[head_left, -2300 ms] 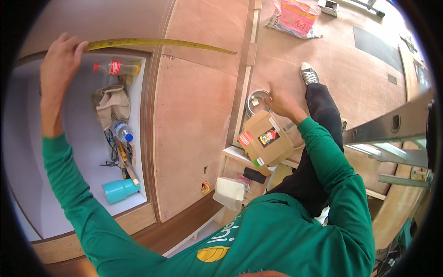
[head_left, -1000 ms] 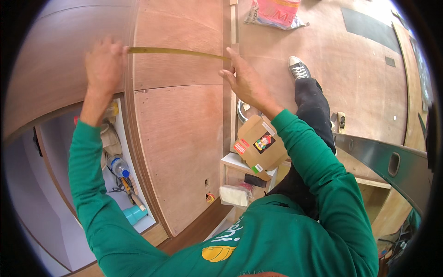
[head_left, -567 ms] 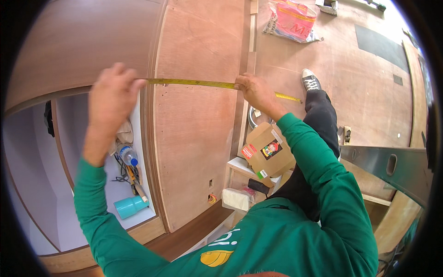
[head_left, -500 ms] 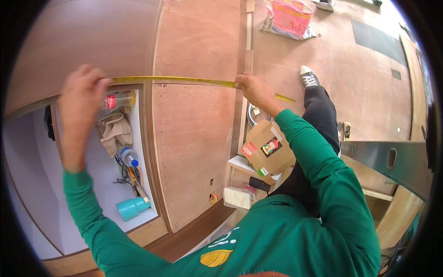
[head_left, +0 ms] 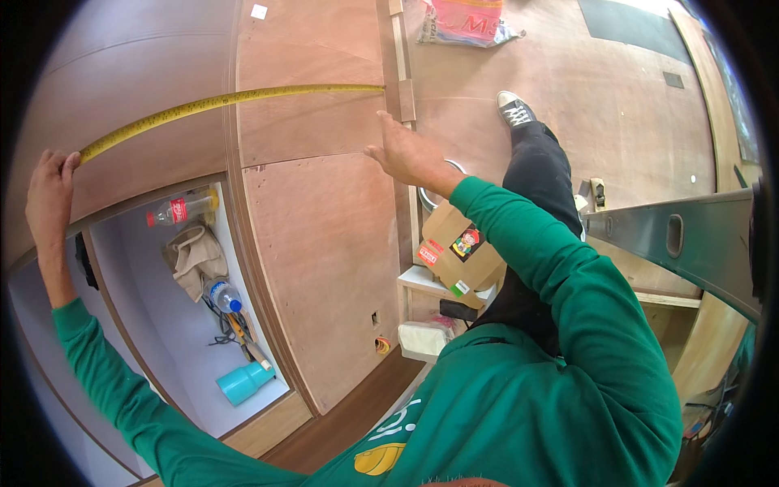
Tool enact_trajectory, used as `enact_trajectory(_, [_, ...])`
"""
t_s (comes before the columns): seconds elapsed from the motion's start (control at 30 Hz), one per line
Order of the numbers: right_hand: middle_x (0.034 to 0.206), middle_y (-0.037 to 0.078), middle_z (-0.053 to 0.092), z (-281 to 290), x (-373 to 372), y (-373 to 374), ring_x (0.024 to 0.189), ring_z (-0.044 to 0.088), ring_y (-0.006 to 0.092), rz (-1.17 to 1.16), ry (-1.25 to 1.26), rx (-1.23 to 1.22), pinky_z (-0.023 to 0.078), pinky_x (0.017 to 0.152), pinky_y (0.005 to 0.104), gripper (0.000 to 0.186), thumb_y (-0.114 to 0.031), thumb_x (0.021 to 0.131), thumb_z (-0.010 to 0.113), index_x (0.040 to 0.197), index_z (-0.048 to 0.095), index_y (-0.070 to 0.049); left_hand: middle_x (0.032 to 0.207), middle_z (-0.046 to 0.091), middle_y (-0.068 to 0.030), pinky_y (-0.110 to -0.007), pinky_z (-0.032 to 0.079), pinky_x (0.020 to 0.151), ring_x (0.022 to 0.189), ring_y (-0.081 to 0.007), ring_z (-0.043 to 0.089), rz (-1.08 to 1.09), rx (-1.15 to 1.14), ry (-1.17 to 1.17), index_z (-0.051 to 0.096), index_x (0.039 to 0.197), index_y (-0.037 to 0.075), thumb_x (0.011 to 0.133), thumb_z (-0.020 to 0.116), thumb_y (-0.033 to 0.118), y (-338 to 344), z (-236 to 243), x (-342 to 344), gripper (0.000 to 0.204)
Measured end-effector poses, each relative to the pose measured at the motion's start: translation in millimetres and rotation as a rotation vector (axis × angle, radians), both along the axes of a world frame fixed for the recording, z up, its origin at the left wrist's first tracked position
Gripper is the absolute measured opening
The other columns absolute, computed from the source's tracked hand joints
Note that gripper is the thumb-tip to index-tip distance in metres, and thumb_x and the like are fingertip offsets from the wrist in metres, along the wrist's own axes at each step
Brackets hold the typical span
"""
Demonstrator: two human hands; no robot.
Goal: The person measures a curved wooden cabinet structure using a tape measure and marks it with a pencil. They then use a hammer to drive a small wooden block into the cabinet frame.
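Note:
A yellow measuring tape (head_left: 230, 98) stretches across the brown wooden panels at the upper left. Its left end is in my left hand (head_left: 50, 195), fingers closed on it, out near the far left edge. The tape's other end lies by the upright wooden strip (head_left: 406, 99) at the right side of the plywood panel (head_left: 320, 243). Just below that end is my right hand (head_left: 412, 156), fingers stretched out and apart from the tape, holding nothing.
An open cabinet compartment (head_left: 188, 341) holds plastic bottles (head_left: 223, 295), a beige cloth item (head_left: 195, 258), tools and a teal tumbler (head_left: 246, 381). At right are a cardboard box (head_left: 454, 243), a metal ladder-like rail (head_left: 649, 231) and a pink bag (head_left: 471, 20).
My left hand has moved far to the left, drawing the tape with it. My right hand has let go of the tape and moved slightly left, its fingers now extended.

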State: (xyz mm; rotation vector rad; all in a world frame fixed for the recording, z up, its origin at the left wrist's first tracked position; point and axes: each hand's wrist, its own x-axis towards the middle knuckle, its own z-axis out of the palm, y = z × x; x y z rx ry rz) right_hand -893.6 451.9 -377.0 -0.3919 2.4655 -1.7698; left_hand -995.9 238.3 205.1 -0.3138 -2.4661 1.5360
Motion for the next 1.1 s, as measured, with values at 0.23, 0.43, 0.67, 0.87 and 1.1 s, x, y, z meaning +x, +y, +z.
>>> enact_trajectory(0.23, [0.106,0.037,0.069,2,6,4,0.089,0.073,0.0493,-0.021,0.041,-0.023,0.060,0.076,0.0548,0.075,-0.036,0.103,0.068,0.148,0.038,0.016,0.109,0.067,-0.0105,-0.050,0.054,0.085,0.106,-0.0352,0.067,0.065,-0.012,0.077,0.076,0.101,0.007,0.105,0.063,0.039,0,-57,-11,0.036])
enact_trajectory(0.43, [0.095,0.034,0.071,4,6,9,0.088,0.073,0.0488,-0.022,-0.012,-0.018,0.058,0.074,0.0556,0.075,-0.035,0.103,0.067,0.149,0.038,0.016,0.109,0.068,-0.0086,-0.052,0.056,0.085,0.105,-0.0346,0.067,0.027,-0.010,0.034,0.078,0.098,0.008,0.102,0.066,0.038,-11,-94,-32,0.033])
enact_trajectory(0.67, [0.118,0.038,0.069,19,9,11,0.110,0.070,0.0498,0.101,-0.196,-0.004,0.057,0.093,0.0547,0.078,-0.037,0.105,0.065,0.154,0.034,0.013,0.109,0.069,-0.0095,-0.052,0.057,0.086,0.106,-0.0343,0.069,0.035,-0.053,0.005,0.079,0.099,0.009,0.101,0.066,0.039,-56,-113,-38,0.032])
enact_trajectory(0.87, [0.117,0.037,0.069,7,12,3,0.111,0.070,0.0492,0.006,-0.087,-0.002,0.057,0.093,0.0546,0.074,-0.037,0.104,0.066,0.151,0.038,0.014,0.109,0.071,-0.0097,-0.053,0.057,0.087,0.105,-0.0353,0.069,0.032,-0.038,0.011,0.079,0.099,0.010,0.101,0.066,0.042,-64,-108,-47,0.035])
enact_trajectory(1.1, [0.118,0.038,0.069,12,15,5,0.108,0.071,0.0489,0.064,-0.136,0.017,0.058,0.090,0.0556,0.075,-0.037,0.104,0.066,0.152,0.037,0.013,0.107,0.071,-0.0099,-0.052,0.057,0.084,0.103,-0.0359,0.070,0.076,0.014,0.023,0.079,0.099,0.010,0.104,0.063,0.043,-62,-108,-49,0.037])
